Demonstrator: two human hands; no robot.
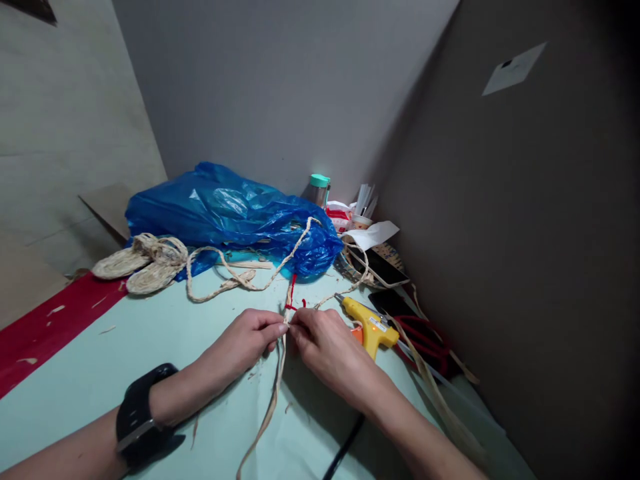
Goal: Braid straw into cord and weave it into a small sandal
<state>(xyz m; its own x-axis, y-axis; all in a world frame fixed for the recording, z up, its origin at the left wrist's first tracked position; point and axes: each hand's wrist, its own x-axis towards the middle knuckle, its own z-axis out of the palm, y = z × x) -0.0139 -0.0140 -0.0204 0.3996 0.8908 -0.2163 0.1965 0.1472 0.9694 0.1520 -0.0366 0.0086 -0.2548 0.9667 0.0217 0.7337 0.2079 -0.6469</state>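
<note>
- Straw strand [273, 398], one: at the near middle of the table [90, 407], pinched between both hands, its loose tail trailing to the near edge of view.
- Left hand [247, 337]: thumb and forefinger closed on the strand, probably to steady it.
- Right hand [325, 343]: fingertips bunched, closed on the strand just beside the left's, apparently for fine control; exact contact partly hidden.
- Red cord [293, 291]: just beyond the fingertips, lying along the straw, perhaps as a binding.
- Glue gun [369, 320], yellow: on its side, right of the right hand, seemingly parked within reach.
- Braided straw cord [299, 248]: looped across the far side, partly over the blue plastic bag [215, 207].
- Straw slippers [153, 283], pair: far left, against the bag, likely set out of the working space.
- Bottle [319, 193], teal-capped: upright behind the bag.
</note>
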